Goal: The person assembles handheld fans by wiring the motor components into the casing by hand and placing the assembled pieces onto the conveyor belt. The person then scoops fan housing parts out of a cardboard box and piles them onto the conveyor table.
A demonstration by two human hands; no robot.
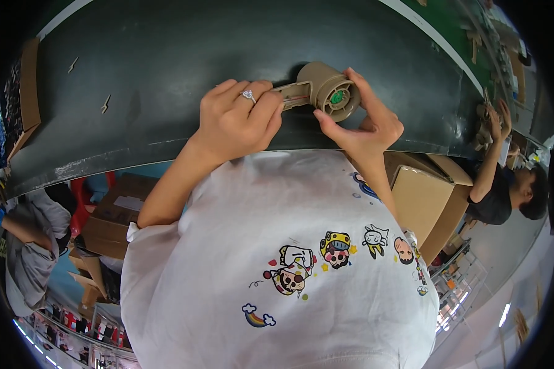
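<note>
A tan plastic housing [325,81], shaped like a small hair dryer, is held just over the dark table near its front edge. Its round barrel faces me, with spokes and a green part [337,97] inside the ring. The handle [298,97] points left and is open along its side, showing thin wires. My left hand [240,114], with a ring on one finger, is closed round the handle's end, and its fingers hide that end. Thumb and fingers of my right hand [366,117] grip the barrel's rim from the right.
Two small tan pieces [106,104] lie apart on the dark table [166,55], to the left. A cardboard box [28,92] with dark contents stands at the left end. Open cartons [421,200] are below the table edge at right. Co-workers sit on both sides, one person's hands [498,120] at far right.
</note>
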